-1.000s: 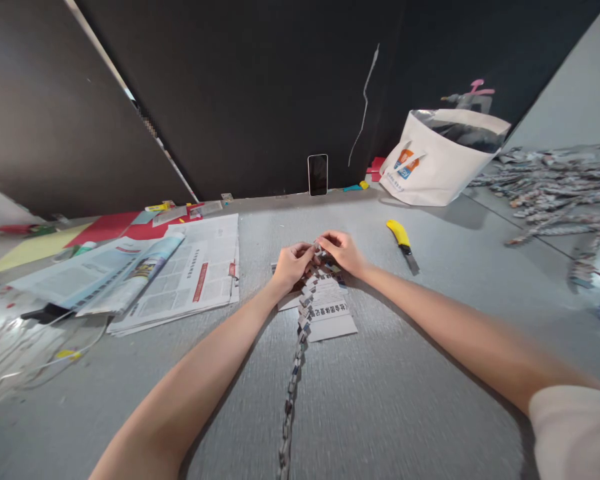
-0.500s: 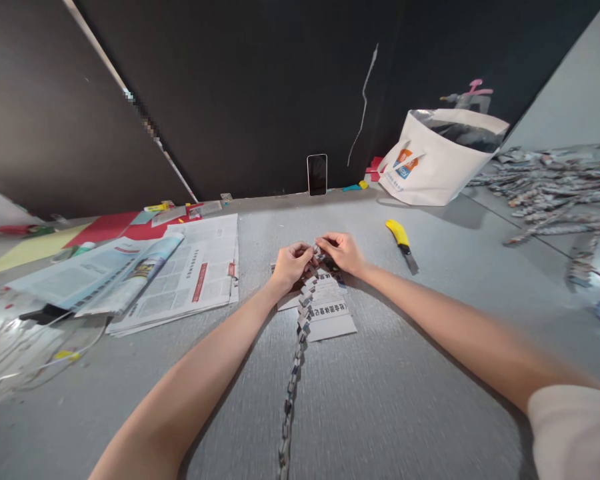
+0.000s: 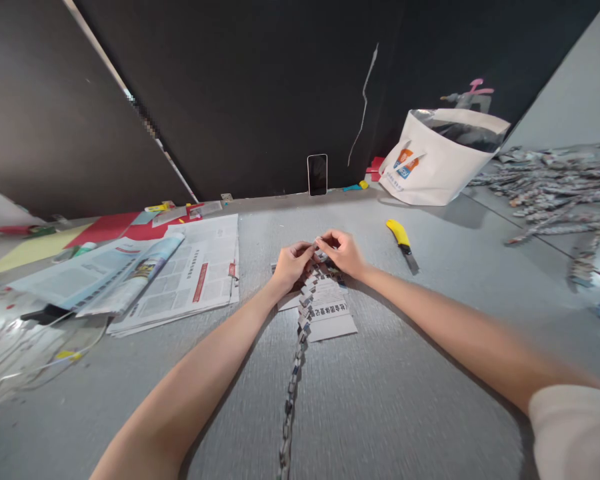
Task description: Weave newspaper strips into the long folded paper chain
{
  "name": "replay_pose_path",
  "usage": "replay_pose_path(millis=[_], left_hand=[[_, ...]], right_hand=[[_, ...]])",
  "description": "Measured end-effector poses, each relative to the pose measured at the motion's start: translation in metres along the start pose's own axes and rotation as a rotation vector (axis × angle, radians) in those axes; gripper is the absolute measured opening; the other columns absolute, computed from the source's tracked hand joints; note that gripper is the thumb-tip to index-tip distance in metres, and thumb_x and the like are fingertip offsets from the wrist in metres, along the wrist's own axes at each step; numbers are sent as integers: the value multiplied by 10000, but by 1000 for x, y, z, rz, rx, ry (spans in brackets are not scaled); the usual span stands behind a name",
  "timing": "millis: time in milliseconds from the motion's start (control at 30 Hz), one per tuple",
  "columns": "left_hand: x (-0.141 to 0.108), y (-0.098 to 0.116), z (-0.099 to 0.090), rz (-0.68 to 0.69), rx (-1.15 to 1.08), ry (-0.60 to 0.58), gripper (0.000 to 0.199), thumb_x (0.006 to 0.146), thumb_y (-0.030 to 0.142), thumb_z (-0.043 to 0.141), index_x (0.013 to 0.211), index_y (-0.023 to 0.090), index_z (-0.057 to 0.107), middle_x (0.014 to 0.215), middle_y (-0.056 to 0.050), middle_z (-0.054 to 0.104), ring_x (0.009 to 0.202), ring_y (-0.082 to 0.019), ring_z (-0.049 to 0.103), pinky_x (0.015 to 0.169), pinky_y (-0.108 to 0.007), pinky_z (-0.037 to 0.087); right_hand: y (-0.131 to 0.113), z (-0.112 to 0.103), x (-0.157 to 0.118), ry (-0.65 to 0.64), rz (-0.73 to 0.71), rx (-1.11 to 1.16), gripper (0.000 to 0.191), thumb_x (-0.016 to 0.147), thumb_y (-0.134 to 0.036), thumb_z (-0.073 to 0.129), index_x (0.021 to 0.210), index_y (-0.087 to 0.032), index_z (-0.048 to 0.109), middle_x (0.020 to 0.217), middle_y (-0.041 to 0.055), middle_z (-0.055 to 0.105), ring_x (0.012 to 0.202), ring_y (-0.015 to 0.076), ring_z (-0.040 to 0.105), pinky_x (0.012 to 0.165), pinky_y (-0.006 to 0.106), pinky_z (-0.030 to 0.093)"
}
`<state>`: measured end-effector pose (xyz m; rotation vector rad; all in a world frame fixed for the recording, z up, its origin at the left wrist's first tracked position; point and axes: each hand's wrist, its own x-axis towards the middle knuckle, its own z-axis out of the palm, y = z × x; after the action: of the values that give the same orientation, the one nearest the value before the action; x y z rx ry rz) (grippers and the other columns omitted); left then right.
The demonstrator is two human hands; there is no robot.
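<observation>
Far left on the grey surface [image 3: 430,347] lie spread newspapers [image 3: 180,273]. My left hand [image 3: 291,263] is closed, pinching the far end of the long folded-newspaper chain [image 3: 295,373]; just beside it my right hand [image 3: 341,252] pinches the same end, fingertips nearly touching. The chain lies at the middle of the surface, over a small stack of cut newspaper slips [image 3: 330,310], its long axis running from near me straight away to my hands. I judge it light, limp and easily torn, best gripped at a link's folded edge. Further right lies a yellow-handled utility knife [image 3: 403,243].
</observation>
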<state>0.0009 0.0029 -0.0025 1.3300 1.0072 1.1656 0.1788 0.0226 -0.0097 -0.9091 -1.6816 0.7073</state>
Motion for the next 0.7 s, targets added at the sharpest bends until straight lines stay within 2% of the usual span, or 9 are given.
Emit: replay_pose_path(millis=[167, 333, 500, 700], left_hand=[[-1, 2, 2, -34, -8, 25, 211, 881, 347, 741, 923, 142, 728, 684, -13, 703, 449, -78, 471, 411, -215, 385], [-2, 5, 1, -55, -11, 61, 219, 881, 345, 753, 929, 133, 727, 631, 6, 659, 435, -74, 474, 411, -208, 380], [-2, 1, -4, -38, -87, 83, 308, 850, 420, 783, 913, 149, 651, 617, 15, 649, 422, -88, 502, 422, -223, 445], [3, -3, -7, -64, -257, 74, 294, 800, 381, 797, 884, 154, 629, 638, 15, 626, 447, -80, 474, 409, -213, 443]], right_hand=[[-7, -1, -3, 11, -49, -88, 391, 987, -572, 633, 832, -214, 661, 770, 29, 671, 701, 173, 570, 699, 322, 464], [-11, -2, -6, -68, -95, -101, 358, 999, -558, 614, 902, -223, 690, 829, 53, 701, 762, 197, 603, 744, 340, 496], [-8, -2, -7, -174, -195, -111, 317, 1056, -456, 528, 1133, -221, 727, 965, 80, 725, 873, 213, 649, 778, 338, 513], [-3, -1, -8, -208, -302, -183, 271, 1061, -295, 492, 1213, -202, 696, 1008, 96, 697, 879, 215, 651, 791, 341, 509]])
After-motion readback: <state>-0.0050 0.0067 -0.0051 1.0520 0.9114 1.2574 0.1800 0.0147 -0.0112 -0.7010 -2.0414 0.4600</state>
